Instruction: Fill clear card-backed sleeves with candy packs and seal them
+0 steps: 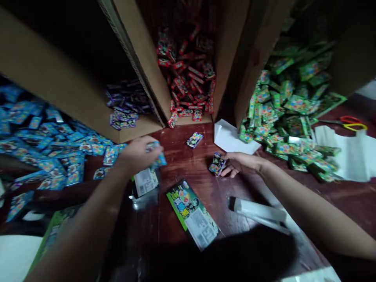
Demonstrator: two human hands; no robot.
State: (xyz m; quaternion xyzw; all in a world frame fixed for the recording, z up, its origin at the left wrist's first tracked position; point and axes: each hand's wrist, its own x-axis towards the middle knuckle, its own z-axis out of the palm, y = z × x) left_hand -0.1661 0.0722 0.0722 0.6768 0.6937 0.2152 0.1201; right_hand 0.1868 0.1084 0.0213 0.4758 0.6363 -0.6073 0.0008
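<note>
My left hand (137,154) is closed around a small blue candy-like packet (161,159), blurred by motion, above the dark red wooden surface. Just below it lies a package with a white label (146,183) and a shiny clear edge. My right hand (242,162) grips a small purple-and-black packet (216,164) between thumb and fingers. Another purple packet (194,140) rests on the wood between the two hands. A flat green-and-black package (188,207) with cartoon print and a white label lies nearer to me.
Cardboard boxes (158,74) stand along the back, with red packets (190,84) in the middle. Blue packets (53,145) pile up at left, green ones (288,102) at right. White paper (235,138), a white roll-like object (260,210) and scissors (351,122) lie on the right side.
</note>
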